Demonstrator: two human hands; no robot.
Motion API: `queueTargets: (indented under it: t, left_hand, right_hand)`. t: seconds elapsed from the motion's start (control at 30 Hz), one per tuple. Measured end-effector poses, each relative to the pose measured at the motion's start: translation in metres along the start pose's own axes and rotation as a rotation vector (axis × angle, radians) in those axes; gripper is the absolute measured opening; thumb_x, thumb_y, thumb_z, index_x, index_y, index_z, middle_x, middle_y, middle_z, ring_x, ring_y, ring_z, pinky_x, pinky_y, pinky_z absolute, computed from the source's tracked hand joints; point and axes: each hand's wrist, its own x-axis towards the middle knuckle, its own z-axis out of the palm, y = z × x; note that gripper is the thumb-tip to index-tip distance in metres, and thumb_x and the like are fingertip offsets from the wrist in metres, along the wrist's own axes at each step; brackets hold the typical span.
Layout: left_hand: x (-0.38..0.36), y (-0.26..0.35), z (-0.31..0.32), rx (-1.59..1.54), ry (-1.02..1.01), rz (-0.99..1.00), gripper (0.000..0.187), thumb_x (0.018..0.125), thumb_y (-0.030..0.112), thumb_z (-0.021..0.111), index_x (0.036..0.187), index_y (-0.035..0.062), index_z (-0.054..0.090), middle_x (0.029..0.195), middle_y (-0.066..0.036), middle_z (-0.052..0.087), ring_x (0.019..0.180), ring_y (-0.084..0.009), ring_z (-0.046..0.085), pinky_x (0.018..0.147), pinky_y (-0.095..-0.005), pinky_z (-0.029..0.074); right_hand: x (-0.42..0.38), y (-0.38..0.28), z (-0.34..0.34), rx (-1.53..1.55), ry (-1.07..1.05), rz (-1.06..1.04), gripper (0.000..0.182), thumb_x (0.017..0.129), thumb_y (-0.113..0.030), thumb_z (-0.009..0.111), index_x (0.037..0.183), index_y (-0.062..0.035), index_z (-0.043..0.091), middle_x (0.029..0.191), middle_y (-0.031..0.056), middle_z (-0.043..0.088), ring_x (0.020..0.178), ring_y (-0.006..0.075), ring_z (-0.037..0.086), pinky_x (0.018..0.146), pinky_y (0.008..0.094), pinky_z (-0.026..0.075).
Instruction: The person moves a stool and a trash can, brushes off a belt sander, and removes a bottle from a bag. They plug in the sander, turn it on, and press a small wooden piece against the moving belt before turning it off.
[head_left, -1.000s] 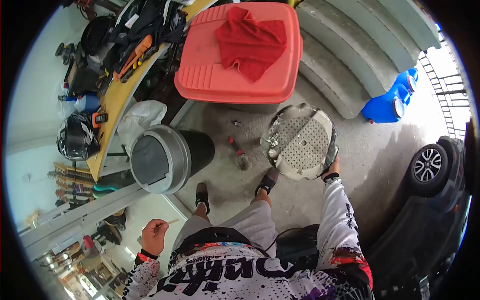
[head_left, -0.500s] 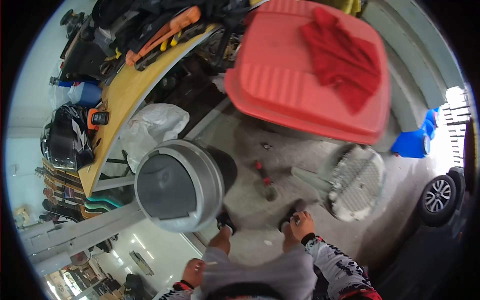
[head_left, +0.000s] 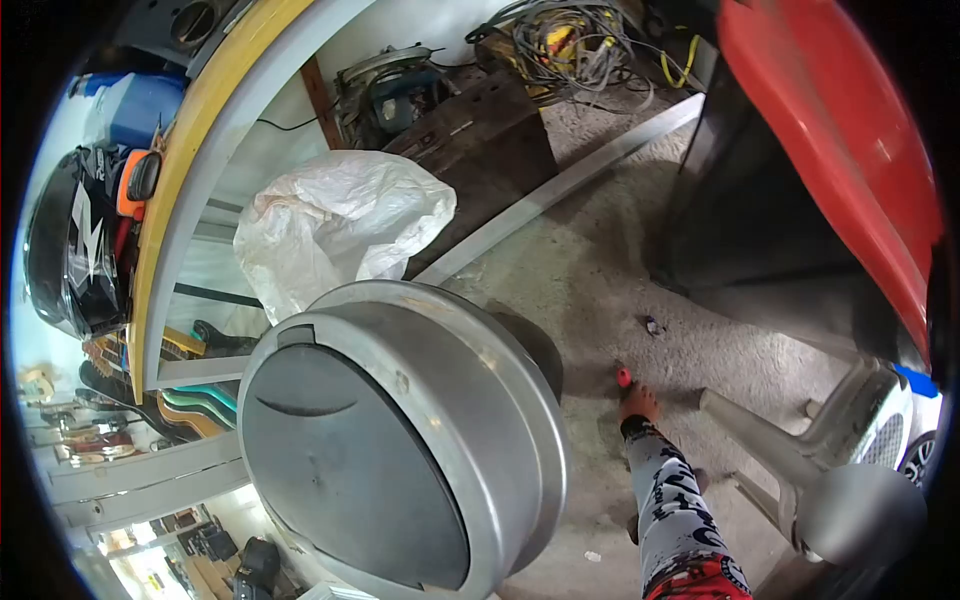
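My right hand (head_left: 640,402), in a white, black and red patterned sleeve, is down at the concrete floor. Its fingers look closed around a tool with a red end (head_left: 624,378), which pokes out beyond them; the hand hides the rest. A small dark object (head_left: 652,326) lies on the floor just past it. To the left stands a grey bin (head_left: 400,370) with a dark swing lid. My left hand is out of view.
A white sack (head_left: 340,225) sits behind the bin, beside a wooden-edged workbench (head_left: 165,215) with a helmet (head_left: 75,240). A black container with a red lid (head_left: 830,130) stands at right, near an overturned pale plastic stool (head_left: 850,410). Coiled cables (head_left: 570,50) lie at the back.
I have bent forward and down, so the bin looks larger. My right hand has gone from beside my leg to the red-ended tool on the floor. My left hand has left the view.
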Motion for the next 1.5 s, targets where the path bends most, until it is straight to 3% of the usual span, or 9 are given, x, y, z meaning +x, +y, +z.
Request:
queueTargets:
  t: [0.17,0.43,0.57,0.63,0.77,0.97,1.07,1.3,1.5]
  left_hand:
    - [-0.003,0.001,0.002,-0.091,-0.017,-0.073,0.029,0.088,0.017,0.063,0.116,0.0118,0.069,0.122,-0.02,0.06,0.109,-0.0427,0.056,0.094,-0.0523,0.047]
    - [0.01,0.023,-0.002,-0.272,-0.055,0.133,0.024,0.09,0.017,0.059,0.111,0.0143,0.07,0.115,-0.015,0.064,0.107,-0.041,0.056,0.092,-0.0513,0.047]
    - [0.018,0.016,-0.002,-0.215,-0.021,0.203,0.012,0.086,0.021,0.067,0.09,0.0102,0.066,0.1,-0.007,0.063,0.094,-0.0334,0.061,0.083,-0.0469,0.05]
    - [0.016,0.014,-0.002,-0.27,-0.034,0.168,0.014,0.087,0.023,0.066,0.09,0.0101,0.066,0.1,-0.006,0.064,0.093,-0.0324,0.061,0.082,-0.0471,0.051]
    - [0.021,0.0,-0.01,-0.318,0.004,0.18,0.014,0.085,0.021,0.068,0.086,0.0068,0.067,0.093,-0.01,0.066,0.089,-0.0344,0.063,0.079,-0.047,0.052]
    - [0.003,-0.019,0.001,-0.405,0.002,0.089,0.017,0.092,0.018,0.059,0.104,0.0108,0.069,0.11,-0.013,0.064,0.102,-0.0366,0.057,0.09,-0.0497,0.047]
    - [0.009,-0.029,-0.004,-0.465,0.01,0.1,0.017,0.092,0.017,0.059,0.106,0.011,0.068,0.11,-0.013,0.064,0.104,-0.0371,0.056,0.092,-0.0493,0.046]
    - [0.011,-0.034,0.0,-0.381,0.001,0.127,0.022,0.095,0.022,0.055,0.111,0.0139,0.068,0.108,-0.012,0.066,0.104,-0.0392,0.055,0.091,-0.0517,0.045]
    - [0.006,-0.041,0.015,-0.333,-0.128,0.094,0.025,0.095,0.023,0.053,0.112,0.013,0.068,0.108,-0.014,0.066,0.103,-0.0411,0.055,0.091,-0.0581,0.043]
  right_hand:
    - [-0.007,0.014,0.017,0.1,0.145,-0.076,0.045,0.087,-0.032,0.065,0.12,-0.0055,0.051,0.113,0.0143,0.057,0.105,0.0329,0.061,0.084,0.045,0.052]
    - [-0.144,-0.048,-0.282,0.73,0.672,-0.576,0.04,0.081,-0.016,0.075,0.113,-0.0006,0.057,0.105,0.0138,0.062,0.098,0.0294,0.063,0.087,0.0369,0.05]
    - [-0.17,-0.15,-0.408,1.351,0.62,-0.733,0.034,0.084,-0.015,0.076,0.109,-0.0006,0.059,0.105,0.0096,0.065,0.098,0.017,0.063,0.087,0.029,0.048]
    - [-0.145,-0.185,-0.436,1.374,0.608,-0.544,0.033,0.089,-0.018,0.074,0.111,0.0018,0.058,0.108,0.0115,0.066,0.099,0.0165,0.063,0.091,0.0286,0.05]
    - [-0.099,-0.267,-0.484,2.031,-0.005,-0.582,0.028,0.096,-0.019,0.065,0.109,0.0051,0.059,0.104,0.0128,0.067,0.1,0.0221,0.066,0.097,0.035,0.054]
    - [0.003,-0.356,-0.452,1.98,-0.141,-0.556,0.029,0.091,-0.017,0.071,0.113,-0.0044,0.058,0.112,0.0117,0.064,0.098,0.0282,0.065,0.079,0.0402,0.061]
    - [0.03,-0.375,-0.433,1.771,-0.113,-0.072,0.049,0.089,-0.031,0.073,0.128,-0.0137,0.05,0.108,0.0092,0.055,0.09,0.0282,0.057,0.081,0.0442,0.06]
    - [0.038,-0.369,-0.43,1.539,-0.163,0.046,0.066,0.083,-0.043,0.079,0.131,-0.0099,0.048,0.128,0.011,0.05,0.111,0.0334,0.053,0.086,0.0492,0.054]
    - [0.057,-0.368,-0.432,1.451,-0.075,0.118,0.065,0.082,-0.039,0.08,0.127,-0.0044,0.05,0.121,0.012,0.055,0.104,0.0342,0.056,0.085,0.0501,0.053]
